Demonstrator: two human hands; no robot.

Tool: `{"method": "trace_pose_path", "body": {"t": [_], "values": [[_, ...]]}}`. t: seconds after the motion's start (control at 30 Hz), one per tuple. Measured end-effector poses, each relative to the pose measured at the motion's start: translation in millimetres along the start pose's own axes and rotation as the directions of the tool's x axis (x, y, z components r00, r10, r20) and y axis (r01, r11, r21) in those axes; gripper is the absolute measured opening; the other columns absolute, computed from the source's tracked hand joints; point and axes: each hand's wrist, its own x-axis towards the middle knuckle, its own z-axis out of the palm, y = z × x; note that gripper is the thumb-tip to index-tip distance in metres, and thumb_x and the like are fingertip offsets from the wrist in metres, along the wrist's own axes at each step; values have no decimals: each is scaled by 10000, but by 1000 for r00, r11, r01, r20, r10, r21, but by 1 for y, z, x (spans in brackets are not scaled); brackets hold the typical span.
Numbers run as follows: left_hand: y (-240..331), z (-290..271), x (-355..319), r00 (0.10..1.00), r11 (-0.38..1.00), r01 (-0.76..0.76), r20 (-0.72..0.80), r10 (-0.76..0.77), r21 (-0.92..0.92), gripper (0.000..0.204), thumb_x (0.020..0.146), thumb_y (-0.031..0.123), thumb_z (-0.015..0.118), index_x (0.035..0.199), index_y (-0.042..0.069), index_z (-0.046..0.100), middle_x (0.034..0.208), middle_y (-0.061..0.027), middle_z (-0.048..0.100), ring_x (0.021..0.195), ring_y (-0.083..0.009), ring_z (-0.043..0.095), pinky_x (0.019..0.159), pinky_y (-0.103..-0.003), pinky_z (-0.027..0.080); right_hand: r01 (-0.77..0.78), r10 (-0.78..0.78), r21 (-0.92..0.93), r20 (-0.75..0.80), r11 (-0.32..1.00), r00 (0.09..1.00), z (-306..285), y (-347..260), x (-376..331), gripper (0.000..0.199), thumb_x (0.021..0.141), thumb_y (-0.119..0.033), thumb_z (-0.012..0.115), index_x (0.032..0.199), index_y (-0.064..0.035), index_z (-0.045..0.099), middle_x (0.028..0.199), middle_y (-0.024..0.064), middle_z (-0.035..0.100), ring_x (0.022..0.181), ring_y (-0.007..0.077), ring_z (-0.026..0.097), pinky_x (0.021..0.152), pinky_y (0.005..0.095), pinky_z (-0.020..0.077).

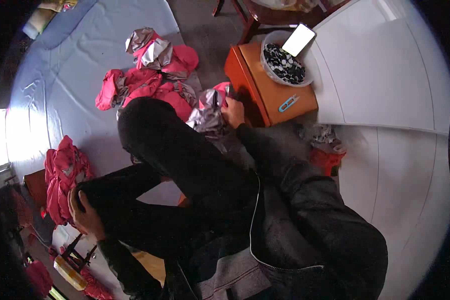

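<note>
My right hand (232,113) is closed on a crumpled pink and silver fabric piece (208,118), beside the brown box-like stool. Its fingertips are partly hidden by the cloth. Just left of that piece lies a pile of pink fabric pieces with silver lining (155,82), spread on a pale blue sheet-covered surface (105,37). My left hand (87,216) rests on my bent knee with its fingers stretched along the dark trouser leg, holding nothing. Right next to it hangs another bunch of pink fabric (66,175).
On the brown stool (305,106) stand a clear tub of small black and white discs (285,65), with a phone (299,40) on its rim, and blue thread snips (288,103). White panels (375,75) rise at right. A red container (327,159) sits below the stool.
</note>
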Motion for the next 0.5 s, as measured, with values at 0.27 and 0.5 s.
{"method": "trace_pose_path", "body": {"t": [0.27, 0.5], "values": [[58, 24, 14, 947, 944, -314, -101, 304, -97, 310, 928, 157, 656, 1216, 44, 652, 1246, -197, 634, 1177, -353, 591, 1031, -440, 433, 398, -405, -85, -94, 913, 909, -71, -117, 171, 279, 689, -234, 709, 808, 9, 638, 740, 266, 612, 713, 442, 627, 639, 496, 471], [133, 36, -12, 924, 784, -330, -9, 383, -525, 556, 803, 142, 780, 1303, 9, 576, 1262, -200, 627, 1187, -372, 587, 1003, -433, 462, 551, -551, 156, -48, 820, 833, -105, -260, 193, 214, 761, -115, 719, 938, 5, 719, 886, 79, 737, 811, 162, 675, 737, 330, 520]]}}
